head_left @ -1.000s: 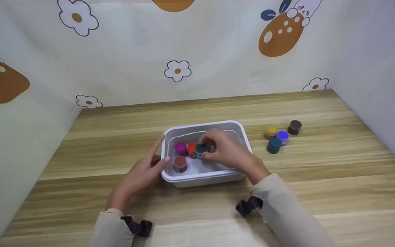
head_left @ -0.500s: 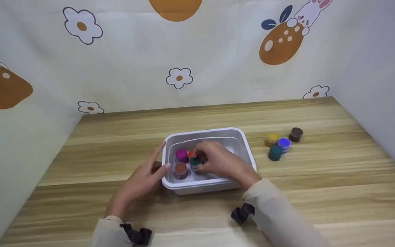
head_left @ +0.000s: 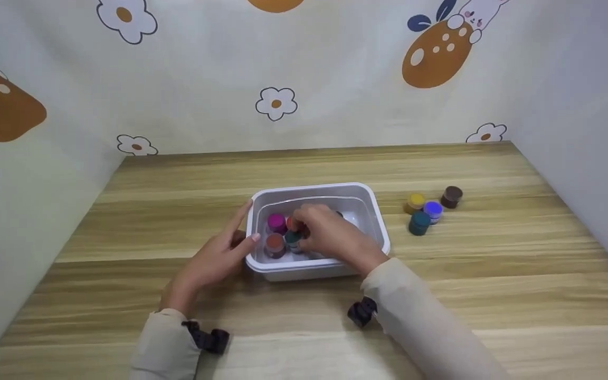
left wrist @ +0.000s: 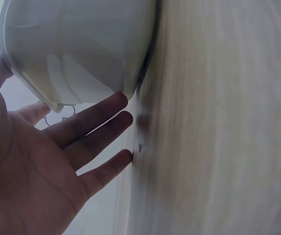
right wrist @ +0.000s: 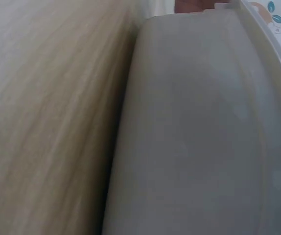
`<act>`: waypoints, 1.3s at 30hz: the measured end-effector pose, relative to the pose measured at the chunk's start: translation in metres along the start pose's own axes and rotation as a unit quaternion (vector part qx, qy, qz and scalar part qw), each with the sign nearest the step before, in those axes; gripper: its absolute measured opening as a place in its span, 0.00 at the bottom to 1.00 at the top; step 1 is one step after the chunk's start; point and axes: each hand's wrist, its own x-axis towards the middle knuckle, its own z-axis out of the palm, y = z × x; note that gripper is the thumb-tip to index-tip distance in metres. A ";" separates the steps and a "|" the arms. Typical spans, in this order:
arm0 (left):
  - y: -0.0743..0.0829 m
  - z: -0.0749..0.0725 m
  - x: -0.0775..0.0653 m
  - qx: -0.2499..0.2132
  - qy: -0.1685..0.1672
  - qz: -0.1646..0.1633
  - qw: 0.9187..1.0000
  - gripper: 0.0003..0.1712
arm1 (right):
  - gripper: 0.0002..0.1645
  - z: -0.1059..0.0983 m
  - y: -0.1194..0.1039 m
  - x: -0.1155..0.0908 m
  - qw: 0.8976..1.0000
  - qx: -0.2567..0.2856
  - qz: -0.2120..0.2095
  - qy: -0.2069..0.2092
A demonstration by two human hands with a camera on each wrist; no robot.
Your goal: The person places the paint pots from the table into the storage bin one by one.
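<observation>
Your right hand (head_left: pixel 333 231) pinches a green jar (head_left: pixel 292 244), likely light, rigid; grip its sides; your left hand (head_left: pixel 218 259), fingers spread, touches the tray (head_left: pixel 304 272).

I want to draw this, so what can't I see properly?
Head view: the right fingers partly hide the red pot and green pot.
Head view: any writing on the yellow pot is too small.
Head view: the top edge cuts off part of the right-side rabbit.
Both wrist views: the white tub's wall hides what's inside.
</observation>
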 end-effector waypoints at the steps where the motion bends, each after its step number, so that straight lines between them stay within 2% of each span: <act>1: -0.001 -0.001 -0.001 0.001 0.000 -0.004 1.000 0.41 | 0.13 0.001 -0.001 0.001 1.000 -0.006 0.000 -0.001; 12: 0.002 0.003 0.002 -0.008 -0.003 -0.024 1.000 0.42 | 0.16 -0.002 0.000 -0.005 0.999 -0.028 0.039 -0.018; 20: 0.002 0.002 0.002 -0.007 -0.008 -0.023 1.000 0.42 | 0.10 -0.012 0.003 -0.011 1.000 -0.011 0.010 0.008; 23: 0.000 0.000 -0.002 -0.006 -0.007 -0.022 1.000 0.42 | 0.08 -0.019 0.004 -0.016 0.999 0.009 0.017 0.028; 27: -0.002 0.001 -0.003 -0.006 -0.008 -0.026 1.000 0.41 | 0.09 -0.036 0.012 -0.033 0.995 0.047 0.033 0.080; 29: -0.002 0.001 -0.003 -0.005 -0.008 -0.030 1.000 0.41 | 0.09 -0.047 0.019 -0.045 0.990 0.058 0.038 0.123; 34: 0.000 0.000 -0.004 -0.002 -0.008 -0.033 0.999 0.42 | 0.09 -0.075 0.044 -0.074 0.968 0.055 0.059 0.236; 39: 0.000 -0.001 -0.003 -0.002 -0.010 -0.033 0.999 0.43 | 0.15 -0.099 0.078 -0.102 0.948 0.057 0.119 0.291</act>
